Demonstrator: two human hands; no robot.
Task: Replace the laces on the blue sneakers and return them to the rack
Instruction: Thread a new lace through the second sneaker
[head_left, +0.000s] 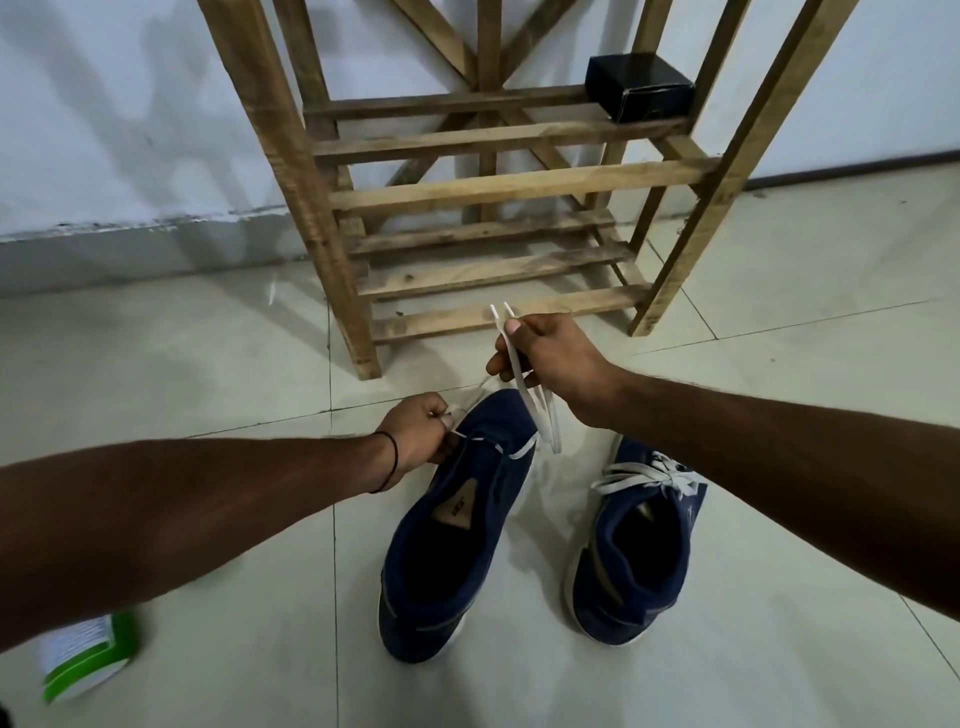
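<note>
You have two shoes side by side on the tiled floor, toes toward the rack: the left blue sneaker and the right blue sneaker. One white lace crosses the left blue sneaker's front eyelets. Your right hand grips two strands of it, lifted above the toe, with both tips poking up past your thumb. Your left hand pinches a thin strand at that shoe's left edge. The right blue sneaker is laced and tied in a bow. Beyond stands one wooden rack showing two slatted shelves, with one black box on the upper. One blurred green-and-white package lies near your left forearm.
</note>
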